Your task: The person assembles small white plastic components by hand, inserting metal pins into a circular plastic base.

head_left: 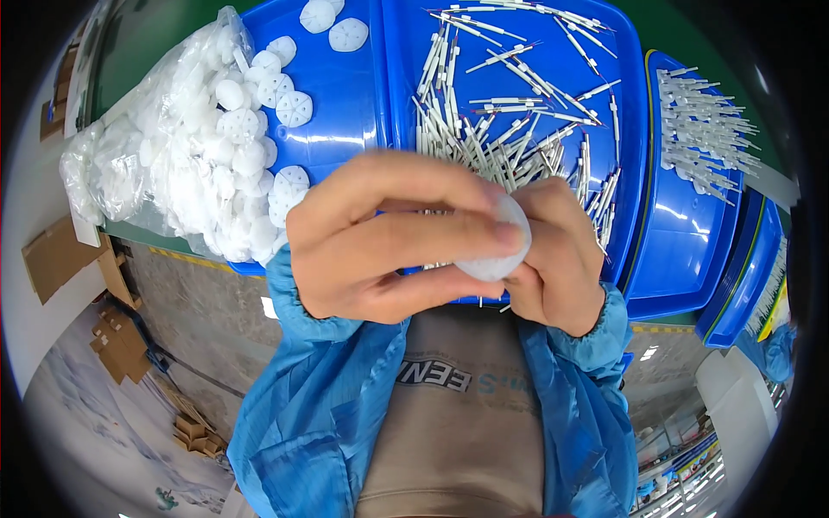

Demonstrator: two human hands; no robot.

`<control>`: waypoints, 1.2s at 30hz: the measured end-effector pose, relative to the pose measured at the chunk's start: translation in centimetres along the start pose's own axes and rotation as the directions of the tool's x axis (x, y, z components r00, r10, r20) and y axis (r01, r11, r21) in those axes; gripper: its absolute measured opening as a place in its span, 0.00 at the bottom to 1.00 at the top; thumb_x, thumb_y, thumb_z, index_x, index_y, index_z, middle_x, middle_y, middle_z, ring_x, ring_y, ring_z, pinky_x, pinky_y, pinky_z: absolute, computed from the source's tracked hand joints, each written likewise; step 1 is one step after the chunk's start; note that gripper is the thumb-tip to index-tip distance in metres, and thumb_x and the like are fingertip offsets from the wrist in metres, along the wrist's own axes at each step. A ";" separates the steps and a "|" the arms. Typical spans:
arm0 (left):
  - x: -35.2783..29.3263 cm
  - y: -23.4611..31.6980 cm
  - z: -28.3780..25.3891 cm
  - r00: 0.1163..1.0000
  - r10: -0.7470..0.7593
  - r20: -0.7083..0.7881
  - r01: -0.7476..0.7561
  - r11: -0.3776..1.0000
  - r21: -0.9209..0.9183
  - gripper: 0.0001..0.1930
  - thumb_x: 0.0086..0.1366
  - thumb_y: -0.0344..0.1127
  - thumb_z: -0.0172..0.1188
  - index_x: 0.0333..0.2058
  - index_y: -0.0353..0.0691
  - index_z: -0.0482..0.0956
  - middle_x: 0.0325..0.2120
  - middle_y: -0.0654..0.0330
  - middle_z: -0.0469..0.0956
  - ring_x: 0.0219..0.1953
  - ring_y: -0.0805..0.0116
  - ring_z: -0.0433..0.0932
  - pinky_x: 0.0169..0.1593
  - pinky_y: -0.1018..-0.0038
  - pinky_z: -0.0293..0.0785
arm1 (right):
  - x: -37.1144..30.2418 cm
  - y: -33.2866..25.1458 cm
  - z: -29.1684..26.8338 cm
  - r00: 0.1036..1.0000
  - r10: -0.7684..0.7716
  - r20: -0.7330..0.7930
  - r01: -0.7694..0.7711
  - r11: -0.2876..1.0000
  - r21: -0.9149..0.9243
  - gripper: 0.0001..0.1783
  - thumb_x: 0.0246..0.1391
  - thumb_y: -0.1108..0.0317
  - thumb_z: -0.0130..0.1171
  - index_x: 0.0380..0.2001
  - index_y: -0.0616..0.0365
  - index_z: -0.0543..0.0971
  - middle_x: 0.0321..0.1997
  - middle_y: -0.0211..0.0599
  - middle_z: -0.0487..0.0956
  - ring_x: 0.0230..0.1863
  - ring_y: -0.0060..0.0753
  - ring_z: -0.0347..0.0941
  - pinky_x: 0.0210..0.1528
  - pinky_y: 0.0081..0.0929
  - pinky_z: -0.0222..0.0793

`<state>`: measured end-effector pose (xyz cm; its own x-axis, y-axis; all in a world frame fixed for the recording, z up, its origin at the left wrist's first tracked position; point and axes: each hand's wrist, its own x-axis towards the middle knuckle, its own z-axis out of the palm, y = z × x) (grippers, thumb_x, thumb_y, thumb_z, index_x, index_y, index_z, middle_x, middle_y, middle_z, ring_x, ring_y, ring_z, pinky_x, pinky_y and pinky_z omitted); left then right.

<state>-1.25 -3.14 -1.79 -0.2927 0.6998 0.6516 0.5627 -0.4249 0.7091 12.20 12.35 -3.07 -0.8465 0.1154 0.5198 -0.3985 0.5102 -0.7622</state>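
Note:
My left hand (371,237) grips a small white plastic disc (490,262) between its fingers, in front of my chest. The disc is tilted, and its edge touches my right hand (560,250). The fingers of that right hand are bent and pressed together just behind the disc; what they pinch is hidden. Under both hands lies a blue tray (635,155) with many thin white sticks (492,151), some showing dark reddish wire-like ends. More white discs (294,109) with small holes lie on the blue tray (332,104) at the left.
A clear plastic bag (129,164) spills a heap of white discs (233,164) at the left. Farther right, another blue tray (682,250) carries a bunch of white sticks with pieces attached (704,129). Cardboard boxes (121,345) stand on the floor at the left.

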 end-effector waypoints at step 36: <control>-0.4 1.2 2.3 0.807 -0.543 -0.231 0.439 0.814 -0.380 0.14 0.65 0.31 0.61 0.44 0.26 0.74 0.43 0.45 0.73 0.34 0.53 0.83 0.37 0.63 0.85 | -0.1 1.4 -3.7 0.908 0.418 -0.013 -0.360 0.766 -0.533 0.08 0.50 0.81 0.61 0.35 0.64 0.76 0.36 0.43 0.77 0.38 0.46 0.73 0.42 0.31 0.70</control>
<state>1.33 -2.67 -1.81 -0.7204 0.6631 0.2030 0.0357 -0.2569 0.9658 13.06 16.23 -2.79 -0.9308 0.3293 0.1588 0.1877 0.8033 -0.5652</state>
